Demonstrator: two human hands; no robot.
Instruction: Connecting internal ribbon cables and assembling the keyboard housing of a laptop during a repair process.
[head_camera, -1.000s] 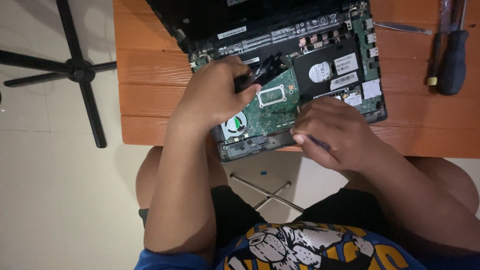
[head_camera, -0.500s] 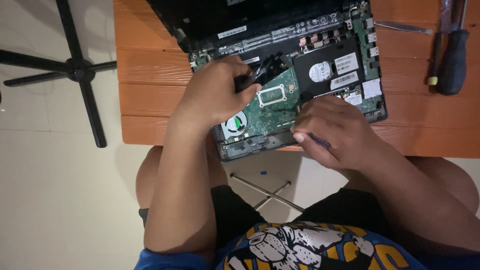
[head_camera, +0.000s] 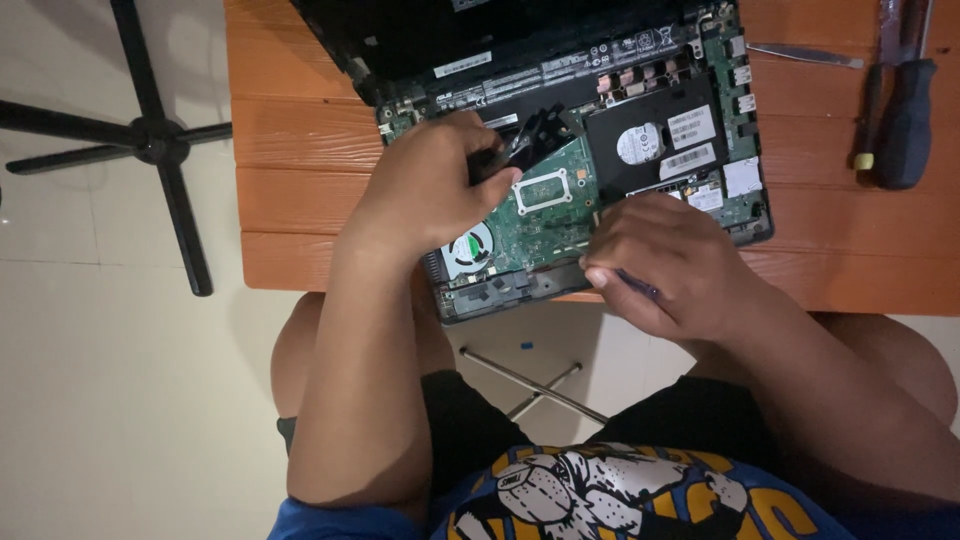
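Change: nothing shifting since earlier frames; both hands staying put over the board.
Left hand (head_camera: 430, 190): pinching black finned heatsink piece (head_camera: 530, 140) above the green motherboard (head_camera: 545, 215).
Right hand (head_camera: 665, 260): fingers closing around a thin dark tool (head_camera: 635, 285), tip hidden.
Progress: opened laptop (head_camera: 560, 120) lying on the orange slatted tabletop (head_camera: 290, 150), bottom cover already off, round fan (head_camera: 468, 248) and silver drive (head_camera: 640, 142) still seated.
Nearby: screwdriver (head_camera: 905, 120), matte grip.

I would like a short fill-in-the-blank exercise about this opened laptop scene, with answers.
1. The opened black laptop lies on an orange ___ table.
2. The left hand grips a ___ heatsink part.
3. The right hand holds a thin ___ over the green circuit board.

Answers: wooden; black; screwdriver
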